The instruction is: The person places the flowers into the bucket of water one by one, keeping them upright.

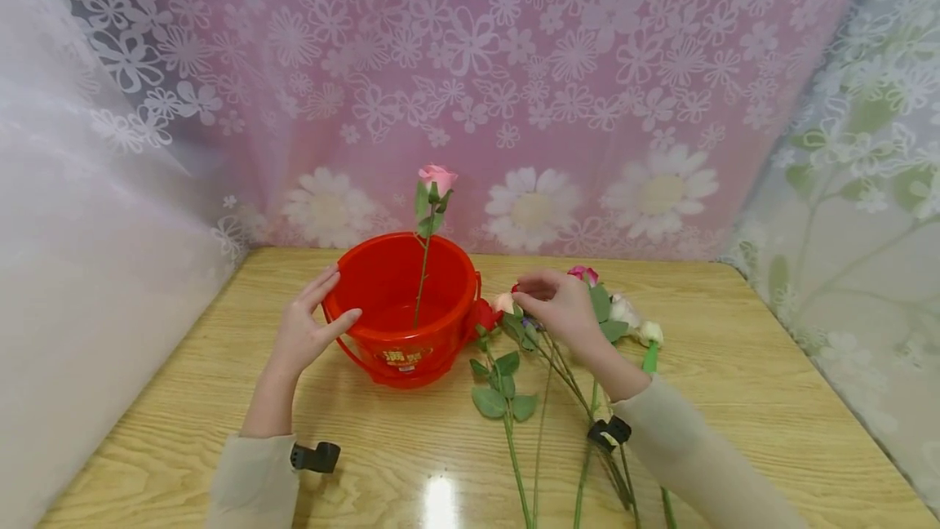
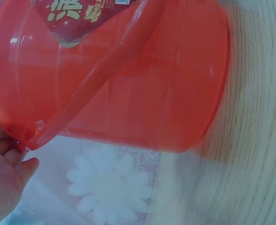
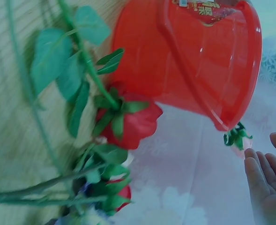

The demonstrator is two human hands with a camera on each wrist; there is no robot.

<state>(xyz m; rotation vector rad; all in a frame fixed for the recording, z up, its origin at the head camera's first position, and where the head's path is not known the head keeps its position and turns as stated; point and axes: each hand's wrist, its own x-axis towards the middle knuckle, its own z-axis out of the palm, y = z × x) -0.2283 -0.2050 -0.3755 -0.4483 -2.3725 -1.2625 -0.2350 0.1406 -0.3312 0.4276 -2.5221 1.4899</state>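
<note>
A red plastic bucket (image 1: 402, 353) stands on the table with one pink rose (image 1: 438, 178) upright inside, its stem reaching down into it. My left hand (image 1: 301, 331) rests its fingers on the bucket's left rim, thumb spread apart; the left wrist view has the fingertips beside the handle joint. To the right of the bucket, my right hand (image 1: 560, 308) hovers above a pile of artificial flowers, fingers gently bent. Nothing lies between its fingers (image 3: 262, 171) in the right wrist view. A red rose (image 3: 133, 123) lies against the bucket's side.
Further flowers lie on the wooden table (image 1: 742, 366), among them a cream rose (image 1: 650, 333), a white bloom (image 1: 622, 311) and a magenta one (image 1: 583, 273). Their stems point toward the front edge. A patterned pink curtain (image 1: 441, 64) closes off the back.
</note>
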